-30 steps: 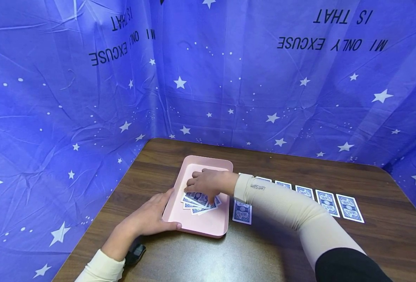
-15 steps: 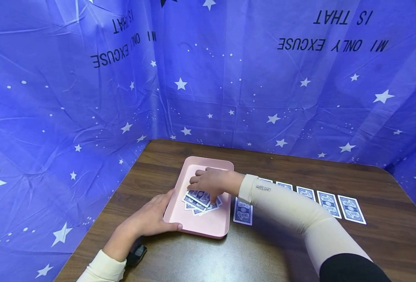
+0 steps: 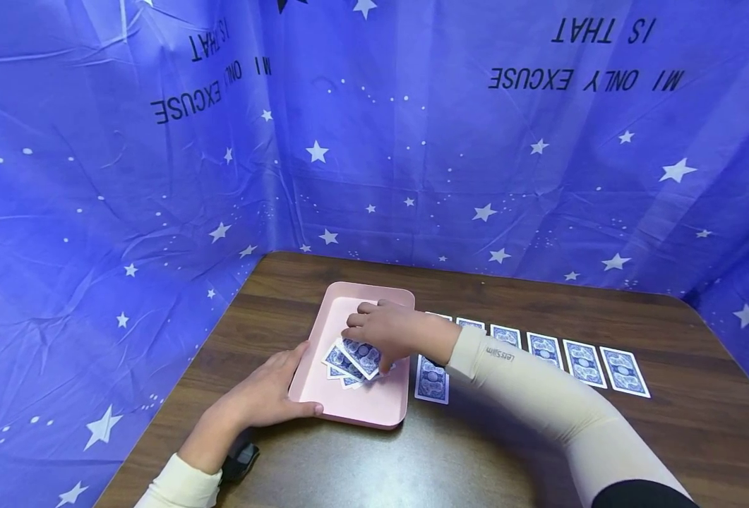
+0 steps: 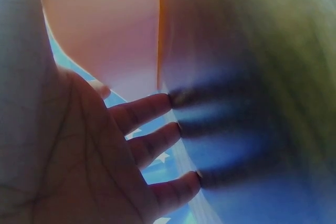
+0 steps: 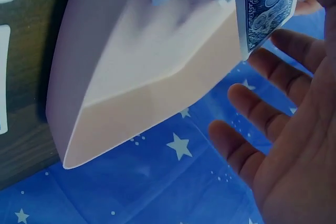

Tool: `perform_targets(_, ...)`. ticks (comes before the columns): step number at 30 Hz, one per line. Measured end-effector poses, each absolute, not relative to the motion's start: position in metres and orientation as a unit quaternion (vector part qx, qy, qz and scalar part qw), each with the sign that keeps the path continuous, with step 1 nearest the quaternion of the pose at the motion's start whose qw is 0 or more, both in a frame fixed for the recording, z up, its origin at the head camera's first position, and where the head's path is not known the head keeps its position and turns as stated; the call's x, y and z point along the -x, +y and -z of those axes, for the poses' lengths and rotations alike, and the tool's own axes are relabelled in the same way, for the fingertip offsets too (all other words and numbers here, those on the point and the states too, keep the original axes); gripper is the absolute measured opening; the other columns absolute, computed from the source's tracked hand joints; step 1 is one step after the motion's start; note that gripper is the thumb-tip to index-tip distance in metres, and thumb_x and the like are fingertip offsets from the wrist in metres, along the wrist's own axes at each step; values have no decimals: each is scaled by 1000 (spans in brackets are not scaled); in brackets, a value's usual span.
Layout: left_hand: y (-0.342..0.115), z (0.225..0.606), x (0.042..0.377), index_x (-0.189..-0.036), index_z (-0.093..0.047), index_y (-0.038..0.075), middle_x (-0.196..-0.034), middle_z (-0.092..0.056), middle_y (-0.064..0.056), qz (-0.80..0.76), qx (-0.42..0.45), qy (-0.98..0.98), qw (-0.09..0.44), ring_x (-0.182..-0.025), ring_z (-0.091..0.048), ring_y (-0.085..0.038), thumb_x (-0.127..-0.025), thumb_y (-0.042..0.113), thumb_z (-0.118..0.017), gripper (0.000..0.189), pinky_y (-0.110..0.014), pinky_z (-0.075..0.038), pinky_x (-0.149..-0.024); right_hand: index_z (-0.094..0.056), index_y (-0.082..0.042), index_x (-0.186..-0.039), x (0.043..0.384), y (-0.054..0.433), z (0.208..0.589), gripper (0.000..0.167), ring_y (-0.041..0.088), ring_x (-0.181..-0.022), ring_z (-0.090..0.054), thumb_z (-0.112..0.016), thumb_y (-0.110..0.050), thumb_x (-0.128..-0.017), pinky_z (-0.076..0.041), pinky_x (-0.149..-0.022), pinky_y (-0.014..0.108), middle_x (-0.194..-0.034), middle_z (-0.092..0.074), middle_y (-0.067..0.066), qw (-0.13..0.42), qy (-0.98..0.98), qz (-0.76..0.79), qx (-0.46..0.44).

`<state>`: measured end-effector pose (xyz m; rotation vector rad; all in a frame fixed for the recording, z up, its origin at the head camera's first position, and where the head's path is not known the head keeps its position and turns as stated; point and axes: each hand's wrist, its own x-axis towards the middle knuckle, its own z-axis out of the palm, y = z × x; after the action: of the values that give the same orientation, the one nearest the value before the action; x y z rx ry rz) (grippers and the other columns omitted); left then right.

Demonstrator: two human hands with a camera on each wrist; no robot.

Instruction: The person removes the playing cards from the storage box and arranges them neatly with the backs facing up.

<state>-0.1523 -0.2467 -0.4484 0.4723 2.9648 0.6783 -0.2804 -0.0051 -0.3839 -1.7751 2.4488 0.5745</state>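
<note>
In the head view my right hand is over a pink tray, pinching a blue-backed playing card between thumb and fingers. The right wrist view shows this card tilted up near the fingertips, its back showing. Beneath it, more blue-backed cards lie loosely fanned on the tray floor. My left hand rests against the tray's near left corner, thumb along the near wall and fingers along the left side. Its outstretched fingers reach the glossy tabletop in the left wrist view.
Right of the tray, several face-down cards form a row on the wooden table, partly behind the right sleeve. One card lies nearer, close to the tray's right wall. A blue starry curtain hangs behind and at the left.
The right hand has shifted slightly to the right, and the top card has come up and turned, showing more of the cards beneath. The left hand stays at the tray.
</note>
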Motion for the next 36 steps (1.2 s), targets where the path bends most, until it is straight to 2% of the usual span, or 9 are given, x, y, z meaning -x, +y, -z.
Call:
perform_targets(6, -246, 448, 152, -155, -25, 0, -147, -44, -24, -225, -153, 962, 29, -135, -41, -41, -73, 69, -73, 118, -54, -36, -109, -48, -21, -146, 271, 15, 376, 97, 21, -123, -45, -86, -59, -64, -42, -99, 40, -135, -51, -2, 6, 822, -148, 549)
perform_targets(10, -246, 448, 152, -155, -25, -1, -147, -44, -23, -225, -150, 962, 30, -135, -41, -41, -72, 69, -73, 119, -54, -36, -108, -51, -19, -144, 269, 32, 375, 95, 23, -125, -45, -86, -58, -65, -36, -107, 42, -133, -53, 1, -1, 846, -110, 521)
perform_targets(14, -245, 449, 152, -155, -25, -1, -147, -44, -23, -223, -151, 963, 27, -134, -41, -41, -72, 69, -74, 119, -54, -37, -108, -50, -18, -145, 267, 51, 378, 97, 24, -128, -43, -86, -59, -66, -39, -105, 46, -133, -52, 3, 15, 872, -63, 486)
perform_targets(17, -244, 449, 152, -155, -25, -1, -148, -44, -23, -222, -154, 962, 26, -134, -41, -41, -73, 69, -73, 118, -54, -37, -108, -49, -16, -146, 263, 67, 380, 98, 24, -126, -44, -85, -60, -66, -42, -100, 46, -133, -51, 4, 21, 884, -42, 465)
perform_targets(21, -245, 448, 152, -155, -25, -2, -148, -43, -24, -223, -155, 962, 24, -135, -41, -42, -73, 68, -74, 117, -54, -36, -109, -49, -12, -145, 257, 90, 386, 98, 27, -124, -46, -85, -59, -67, -43, -100, 47, -132, -51, 8, 19, 895, -21, 445)
perform_targets(29, -245, 449, 152, -154, -26, -2, -147, -44, -24, -218, -156, 963, 23, -134, -41, -41, -73, 67, -74, 117, -54, -37, -108, -54, -7, -139, 248, 138, 404, 94, 36, -124, -48, -86, -57, -66, -42, -102, 55, -130, -54, 13, 24, 915, 8, 404)
perform_targets(36, -244, 449, 152, -155, -25, -1, -147, -44, -24, -220, -157, 962, 22, -134, -42, -42, -72, 68, -74, 118, -55, -37, -108, -59, -4, -133, 236, 167, 411, 94, 35, -118, -52, -85, -61, -62, -47, -94, 54, -123, -58, 12, 21, 927, 8, 375)
